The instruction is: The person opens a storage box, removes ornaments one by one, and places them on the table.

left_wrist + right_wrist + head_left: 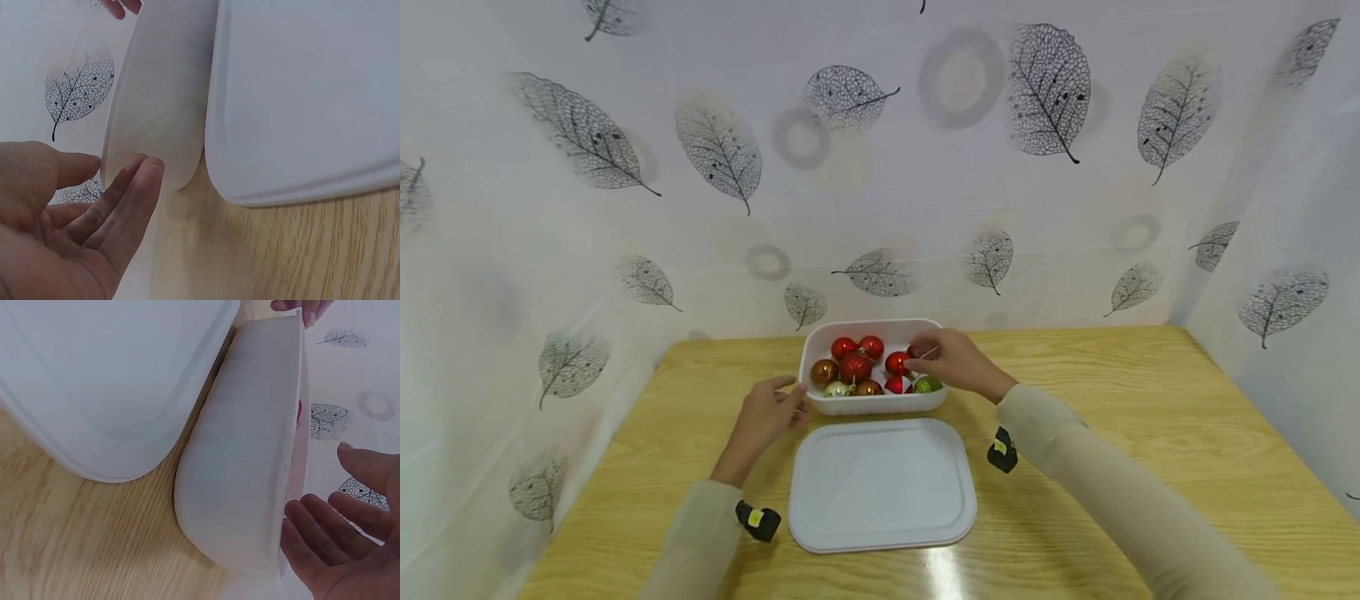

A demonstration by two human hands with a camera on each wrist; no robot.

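A white plastic container [880, 406] holds several shiny Christmas baubles, among them a large red bauble [855, 367], a brown bauble [824, 372] and a green bauble [927, 384]. At its left end is my left hand [767, 414], fingertips by the wall [162, 119] and thumb near the rim; whether they touch is unclear. My right hand [957, 360] reaches over the right end, fingers relaxed and thumb spread apart. In the right wrist view nothing shows between that thumb and the fingers [322, 531]. A red bauble [897, 362] lies beside the right fingertips.
In front of the container a white rectangular lid [882, 485] lies flat on the wooden table [1112, 417]. Behind and at both sides hangs a pale curtain [910, 208] printed with leaves. Black wrist cameras [1002, 451] are worn at the sleeves.
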